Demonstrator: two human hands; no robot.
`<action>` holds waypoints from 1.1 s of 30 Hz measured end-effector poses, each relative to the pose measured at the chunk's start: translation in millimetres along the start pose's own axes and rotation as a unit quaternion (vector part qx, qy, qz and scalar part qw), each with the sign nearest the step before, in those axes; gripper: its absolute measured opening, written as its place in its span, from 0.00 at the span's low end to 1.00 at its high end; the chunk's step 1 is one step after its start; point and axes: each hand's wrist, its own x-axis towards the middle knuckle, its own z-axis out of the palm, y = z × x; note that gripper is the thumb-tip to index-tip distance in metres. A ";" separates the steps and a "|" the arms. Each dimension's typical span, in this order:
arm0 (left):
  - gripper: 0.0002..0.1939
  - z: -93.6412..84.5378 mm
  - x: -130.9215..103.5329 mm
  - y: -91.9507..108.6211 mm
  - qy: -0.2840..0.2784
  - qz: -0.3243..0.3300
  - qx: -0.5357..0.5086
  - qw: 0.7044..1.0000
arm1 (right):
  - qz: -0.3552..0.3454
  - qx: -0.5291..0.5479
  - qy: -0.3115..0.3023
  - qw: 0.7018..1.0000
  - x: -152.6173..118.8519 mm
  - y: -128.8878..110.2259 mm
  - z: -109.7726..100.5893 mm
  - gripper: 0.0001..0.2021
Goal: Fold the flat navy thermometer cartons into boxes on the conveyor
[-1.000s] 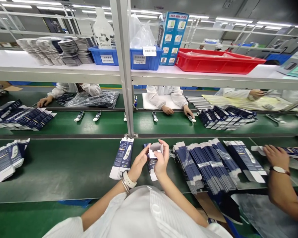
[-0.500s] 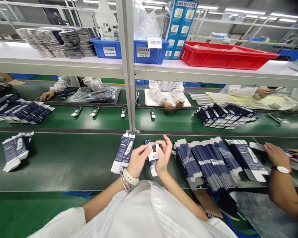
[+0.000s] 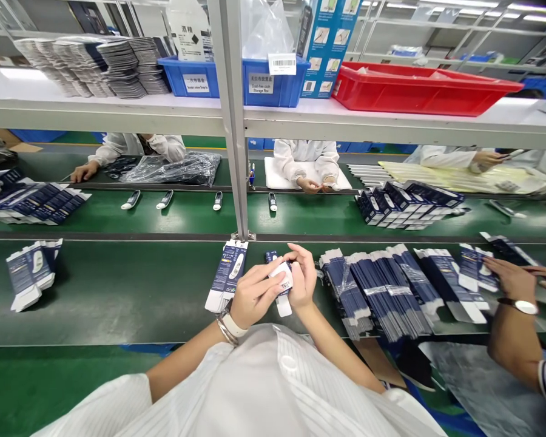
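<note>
Near the table's front edge, a small blue-and-white carton (image 3: 283, 276) is held up between my two hands, its white end with a printed code facing me. My left hand (image 3: 255, 294) has its fingers and thumb closed against the left side of that white end. On the other side, my right hand (image 3: 302, 280) grips the carton, fingers bent over its top right. Under my hands lies another blue-and-white carton (image 3: 283, 305), partly hidden. Just left of my left hand, flat cartons (image 3: 227, 273) with a thermometer-like picture rest on the green table (image 3: 131, 291).
Bundles of flat cartons (image 3: 386, 291) lie right of my hands, beside a co-worker's hands (image 3: 512, 279). More cartons (image 3: 34, 270) lie far left. Handheld white devices (image 3: 164, 199) sit on the green belt (image 3: 186, 223) beyond. A metal post (image 3: 233, 133) rises ahead, under a shelf.
My left fingers have moved over the carton's white end, and its dark opening is now out of sight. At right, the co-worker's hands have shifted, with more cartons beside them.
</note>
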 end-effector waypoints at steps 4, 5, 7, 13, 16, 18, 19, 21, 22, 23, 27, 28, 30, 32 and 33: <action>0.08 1.6 1.2 2.1 0.027 -0.198 -0.104 0.974 | -0.041 -0.040 -0.062 0.996 6.6 3.6 -8.5 0.19; 0.11 2.1 2.4 2.6 0.026 -0.241 -0.137 0.961 | -0.051 -0.053 -0.081 0.994 7.9 4.3 -10.5 0.20; 0.17 3.0 5.1 2.9 0.009 -0.291 -0.189 0.938 | -0.066 -0.076 -0.113 0.988 10.0 5.3 -14.2 0.22; 0.13 6.7 8.4 0.5 -0.004 -0.315 -0.210 0.926 | -0.081 -0.116 -0.150 0.979 12.1 8.1 -20.6 0.25; 0.12 10.3 7.2 0.2 0.010 -0.317 -0.199 0.927 | -0.082 -0.110 -0.143 0.980 10.9 10.5 -20.6 0.23; 0.12 12.6 6.1 -0.4 0.015 -0.315 -0.187 0.930 | -0.079 -0.105 -0.136 0.982 9.5 12.0 -20.0 0.23; 0.12 13.6 5.6 -1.0 0.017 -0.315 -0.181 0.931 | -0.076 -0.104 -0.130 0.983 8.6 12.6 -19.7 0.23; 0.12 15.3 4.6 -2.6 0.018 -0.316 -0.170 0.933 | -0.066 -0.107 -0.119 0.985 6.7 13.9 -19.2 0.23; 0.11 15.9 4.1 -3.7 0.016 -0.316 -0.164 0.934 | -0.061 -0.109 -0.114 0.986 5.6 14.4 -19.1 0.22; 0.11 16.4 3.8 -4.7 0.015 -0.317 -0.158 0.935 | -0.055 -0.112 -0.109 0.986 4.6 14.8 -19.0 0.22; 0.11 15.4 2.8 -8.2 0.007 -0.312 -0.146 0.939 | -0.034 -0.120 -0.095 0.988 1.9 13.8 -17.9 0.23; 0.12 14.8 2.3 -8.7 0.001 -0.306 -0.149 0.940 | -0.024 -0.120 -0.093 0.988 2.1 12.8 -17.0 0.23; 0.16 14.3 0.1 -9.5 -0.024 -0.288 -0.159 0.944 | 0.012 -0.119 -0.083 0.989 3.8 11.4 -14.8 0.24; 0.26 15.9 -4.5 -10.9 -0.064 -0.270 -0.162 0.947 | 0.072 -0.123 -0.067 0.988 7.4 14.2 -14.0 0.25; 0.33 17.7 -8.0 -12.4 -0.084 -0.264 -0.155 0.948 | 0.111 -0.127 -0.061 0.984 9.6 18.6 -15.1 0.26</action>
